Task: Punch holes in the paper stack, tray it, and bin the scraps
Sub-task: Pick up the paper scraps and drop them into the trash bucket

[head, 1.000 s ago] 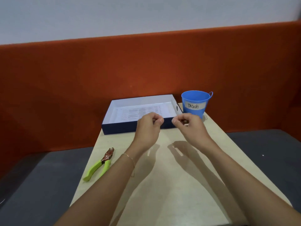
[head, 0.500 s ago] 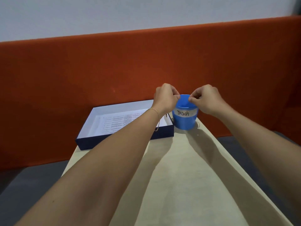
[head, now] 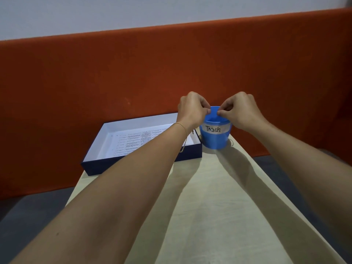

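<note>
Orange partition (head: 133, 73) behind pale bench (head: 219, 216). We hold left hand (head: 191, 109) and right hand (head: 242, 111) over Trash bucket (head: 215, 138), fingertips pinched, presumably on scraps too small to see. Paper stack (head: 133, 141) in tray (head: 144, 164) just left of bucket. We part fingers squarely over opening and rub off clinging bits.

There are two hands, the left hand (head: 191, 109) and the right hand (head: 242, 111), both at 12 o'clock, and one blue bucket (head: 215, 140) marked Trash. One navy tray (head: 99, 167) at 10 o'clock, with one printed paper stack (head: 131, 141) inside. One thin bracelet (head: 182, 125), one pale table (head: 209, 216), one orange partition (head: 114, 82)
</note>
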